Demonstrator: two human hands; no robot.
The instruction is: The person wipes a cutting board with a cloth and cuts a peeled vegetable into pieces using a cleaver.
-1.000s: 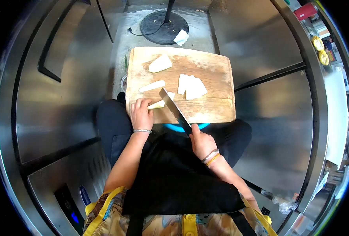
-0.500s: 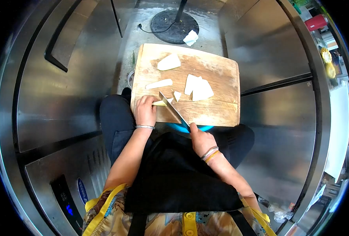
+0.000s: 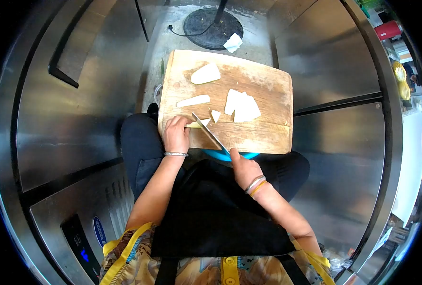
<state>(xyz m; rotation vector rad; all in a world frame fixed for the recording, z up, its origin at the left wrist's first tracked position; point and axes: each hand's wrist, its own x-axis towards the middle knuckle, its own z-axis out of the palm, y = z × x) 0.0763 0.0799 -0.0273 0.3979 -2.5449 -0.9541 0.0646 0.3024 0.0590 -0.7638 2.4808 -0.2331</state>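
On the wooden cutting board (image 3: 263, 88) my left hand (image 3: 177, 135) grips a pale yellow piece (image 3: 194, 125) at the board's near left. My right hand (image 3: 245, 170) is closed round the handle of a knife (image 3: 211, 132), whose blade lies slantwise across that piece's right part. A small pale wedge (image 3: 215, 116) sits just beyond the blade. Farther off are a long narrow slice (image 3: 193, 100) and a large rounded chunk (image 3: 206, 74). Several overlapping white slices (image 3: 244, 107) rest right of the middle. The knife's handle is mostly hidden by my fingers.
Under the board's near edge shows the rim of a blue container (image 3: 219, 155). Steel cabinets (image 3: 334, 161) stand on both sides. Past the board, a round black base (image 3: 212, 29) with a pole stands on the floor, a crumpled white paper (image 3: 233, 42) on its edge.
The view has shifted slightly. The knife and both hands hold almost the same places on the board, and the pieces lie as before.
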